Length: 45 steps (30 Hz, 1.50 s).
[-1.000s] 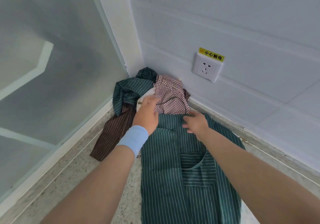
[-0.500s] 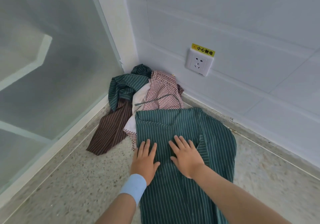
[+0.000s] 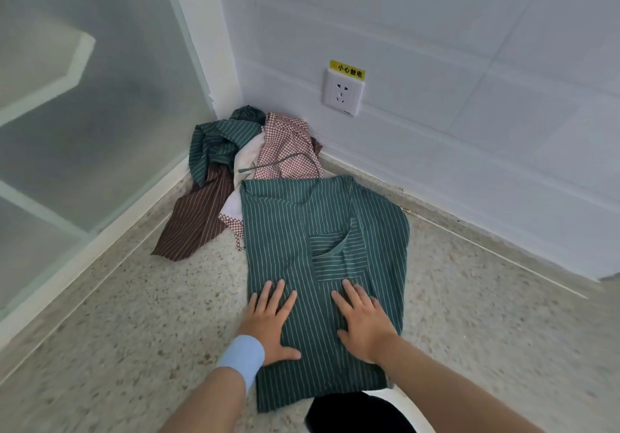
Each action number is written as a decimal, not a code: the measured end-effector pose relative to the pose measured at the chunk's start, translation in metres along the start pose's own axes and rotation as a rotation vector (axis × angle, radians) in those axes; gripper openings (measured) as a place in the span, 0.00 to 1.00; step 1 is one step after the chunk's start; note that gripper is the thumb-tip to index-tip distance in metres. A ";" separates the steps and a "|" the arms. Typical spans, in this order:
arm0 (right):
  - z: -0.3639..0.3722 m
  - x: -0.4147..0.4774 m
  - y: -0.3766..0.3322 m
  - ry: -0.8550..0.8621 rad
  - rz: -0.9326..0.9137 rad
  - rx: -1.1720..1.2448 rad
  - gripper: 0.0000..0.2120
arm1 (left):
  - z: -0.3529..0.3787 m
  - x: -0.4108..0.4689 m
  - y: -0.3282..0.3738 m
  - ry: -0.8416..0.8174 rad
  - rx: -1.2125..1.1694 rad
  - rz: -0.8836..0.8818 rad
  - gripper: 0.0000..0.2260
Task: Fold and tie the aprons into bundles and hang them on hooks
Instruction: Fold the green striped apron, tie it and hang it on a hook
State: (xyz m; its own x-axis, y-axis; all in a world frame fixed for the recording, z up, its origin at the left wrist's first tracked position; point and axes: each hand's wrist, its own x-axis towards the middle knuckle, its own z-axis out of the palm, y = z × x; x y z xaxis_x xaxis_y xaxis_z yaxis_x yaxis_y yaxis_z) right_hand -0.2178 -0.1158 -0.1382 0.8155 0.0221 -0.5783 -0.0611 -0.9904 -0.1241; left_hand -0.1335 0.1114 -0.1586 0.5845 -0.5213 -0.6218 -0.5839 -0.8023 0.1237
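Left hand [image 3: 270,323]: fingers straight and spread, palm flat on the green striped apron [image 3: 278,231]. Right hand [image 3: 364,323]: likewise flat, pressing just beside the left. Apron lies lengthwise on the floor [image 3: 134,332], under both palms, stretching ahead of the fingertips. Heap of aprons [image 3: 214,144] beyond its far end.
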 end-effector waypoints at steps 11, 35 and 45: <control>0.008 -0.045 0.038 0.248 0.687 0.456 0.20 | -0.039 -0.008 0.062 0.364 -0.195 0.110 0.15; -0.045 -0.058 -0.009 0.189 0.111 1.546 0.11 | -0.082 -0.020 0.102 -0.029 -1.606 -0.110 0.27; -0.034 -0.027 -0.034 0.123 0.543 1.577 0.15 | -0.049 -0.027 0.028 0.197 -1.203 -0.407 0.15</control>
State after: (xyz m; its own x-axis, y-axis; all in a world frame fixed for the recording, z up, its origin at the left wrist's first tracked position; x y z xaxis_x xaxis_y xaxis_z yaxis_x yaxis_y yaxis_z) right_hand -0.2181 -0.0877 -0.0906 0.5397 -0.3401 -0.7701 -0.7501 0.2210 -0.6233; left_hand -0.1381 0.0887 -0.1007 0.7332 -0.1290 -0.6676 0.4684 -0.6159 0.6334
